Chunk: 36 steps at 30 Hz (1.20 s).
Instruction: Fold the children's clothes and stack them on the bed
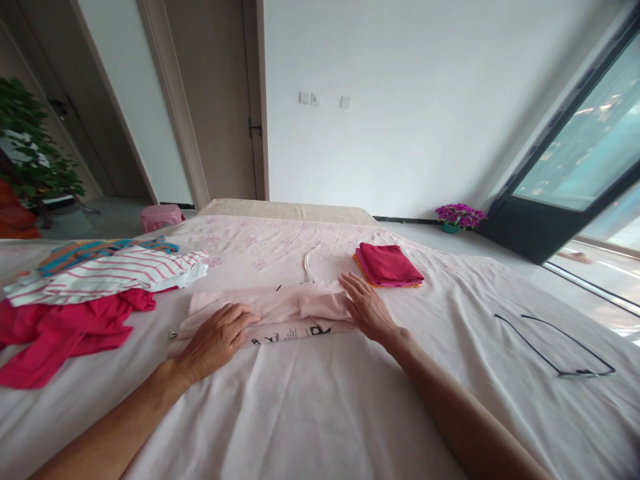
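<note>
Resting on a folded pink garment [280,305] between loose clothes [117,275] and a folded stack [391,265], the left hand [220,333], fingers loosely curled, grip unclear, and the right hand [369,310], fingers slightly spread, clasping nothing, would best smooth creases outward with light, even pressure

Garment [277,303] on sheet [310,413], clothes pile [100,287] left, cloth stack [390,263] right (slightly behind), glasses [560,373] farther right

Thin, dark-framed eyeglasses [584,372] lie unfolded. Magenta flowers [460,215] in a green pot [450,228] stand near the plain white wall [390,153]; a pink plastic stool [163,217] stands leftward.
</note>
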### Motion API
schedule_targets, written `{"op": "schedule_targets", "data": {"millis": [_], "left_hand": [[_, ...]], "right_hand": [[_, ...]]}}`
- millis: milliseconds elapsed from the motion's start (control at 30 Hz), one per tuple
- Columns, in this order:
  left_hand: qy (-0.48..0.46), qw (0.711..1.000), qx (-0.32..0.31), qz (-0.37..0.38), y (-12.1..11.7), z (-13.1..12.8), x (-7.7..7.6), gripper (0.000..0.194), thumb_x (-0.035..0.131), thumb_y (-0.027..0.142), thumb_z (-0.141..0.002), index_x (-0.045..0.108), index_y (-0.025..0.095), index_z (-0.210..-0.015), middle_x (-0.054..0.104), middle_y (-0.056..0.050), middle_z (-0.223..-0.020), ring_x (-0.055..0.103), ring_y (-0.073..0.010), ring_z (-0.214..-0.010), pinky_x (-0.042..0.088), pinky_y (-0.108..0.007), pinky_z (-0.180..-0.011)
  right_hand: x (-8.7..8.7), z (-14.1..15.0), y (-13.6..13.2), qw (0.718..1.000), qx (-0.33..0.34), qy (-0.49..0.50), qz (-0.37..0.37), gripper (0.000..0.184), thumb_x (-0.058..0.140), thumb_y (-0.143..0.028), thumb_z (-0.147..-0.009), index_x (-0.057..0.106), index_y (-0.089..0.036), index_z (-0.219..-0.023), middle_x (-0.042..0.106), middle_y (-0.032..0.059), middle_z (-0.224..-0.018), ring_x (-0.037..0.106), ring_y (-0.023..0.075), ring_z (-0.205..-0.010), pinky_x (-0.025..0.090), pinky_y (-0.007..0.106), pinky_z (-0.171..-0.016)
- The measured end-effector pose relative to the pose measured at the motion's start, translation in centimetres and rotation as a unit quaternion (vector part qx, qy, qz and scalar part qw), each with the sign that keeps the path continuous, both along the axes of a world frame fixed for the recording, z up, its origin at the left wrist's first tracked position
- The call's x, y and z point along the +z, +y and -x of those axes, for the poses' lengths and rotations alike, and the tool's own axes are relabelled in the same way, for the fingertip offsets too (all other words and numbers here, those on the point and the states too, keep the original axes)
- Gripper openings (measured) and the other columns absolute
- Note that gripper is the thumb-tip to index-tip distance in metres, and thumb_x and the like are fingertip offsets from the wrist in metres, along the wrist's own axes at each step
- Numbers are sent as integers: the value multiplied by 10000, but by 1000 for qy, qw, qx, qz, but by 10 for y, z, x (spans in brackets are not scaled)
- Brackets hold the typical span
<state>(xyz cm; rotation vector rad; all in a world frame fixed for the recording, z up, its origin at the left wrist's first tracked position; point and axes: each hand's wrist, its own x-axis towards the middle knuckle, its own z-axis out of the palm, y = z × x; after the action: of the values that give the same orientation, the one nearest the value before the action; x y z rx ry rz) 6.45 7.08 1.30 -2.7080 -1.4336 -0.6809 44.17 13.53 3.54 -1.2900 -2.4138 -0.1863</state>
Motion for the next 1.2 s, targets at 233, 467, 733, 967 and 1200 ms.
{"op": "schedule_targets", "data": {"millis": [233, 467, 733, 967, 1200], "left_hand": [[28, 975, 211, 57, 9, 12, 6, 310, 306, 278, -986, 598, 216, -900, 651, -60, -969, 615, -199, -946, 462, -320, -836], [119, 916, 354, 146, 9, 28, 20, 325, 281, 335, -978, 583, 213, -976, 716, -89, -963, 680, -252, -812, 457, -339, -682], [76, 988, 133, 7, 23, 37, -5, 388, 398, 259, -934, 600, 210, -1262, 596, -92, -1345, 515, -216, -1262, 349, -361, -1094], [127, 969, 196, 78, 24, 53, -19, 569, 399, 474, -938, 456, 245, -1457, 383, -122, -1556, 316, -328, -1437, 192, -551, -1157], [63, 952, 284, 97, 23, 70, -23, 602, 436, 375, -904, 432, 108, -1443, 417, -200, -1502, 339, -316, -1425, 265, -434, -1152]], "right_hand": [[-23, 7, -9, 992, 68, -93, 43, 578, 333, -460, -1035, 284, -207, -1551, 365, 109, -1559, 312, 266, -1450, 316, 491, -1165], [-23, 8, -9, 994, 67, -91, 16, 577, 361, -450, -1031, 271, -229, -1555, 377, 92, -1553, 334, 245, -1441, 325, 477, -1163], [-20, 12, -11, 994, 56, -90, 27, 576, 329, -486, -1032, 324, -205, -1535, 403, 88, -1540, 355, 251, -1428, 322, 469, -1162], [-21, 12, -11, 994, 58, -87, 20, 577, 325, -494, -1031, 319, -217, -1538, 407, 83, -1539, 356, 245, -1428, 313, 464, -1167], [-23, 8, -8, 992, 67, -96, 38, 559, 332, -457, -1034, 320, -213, -1537, 397, 107, -1542, 346, 263, -1432, 307, 490, -1167]]}}
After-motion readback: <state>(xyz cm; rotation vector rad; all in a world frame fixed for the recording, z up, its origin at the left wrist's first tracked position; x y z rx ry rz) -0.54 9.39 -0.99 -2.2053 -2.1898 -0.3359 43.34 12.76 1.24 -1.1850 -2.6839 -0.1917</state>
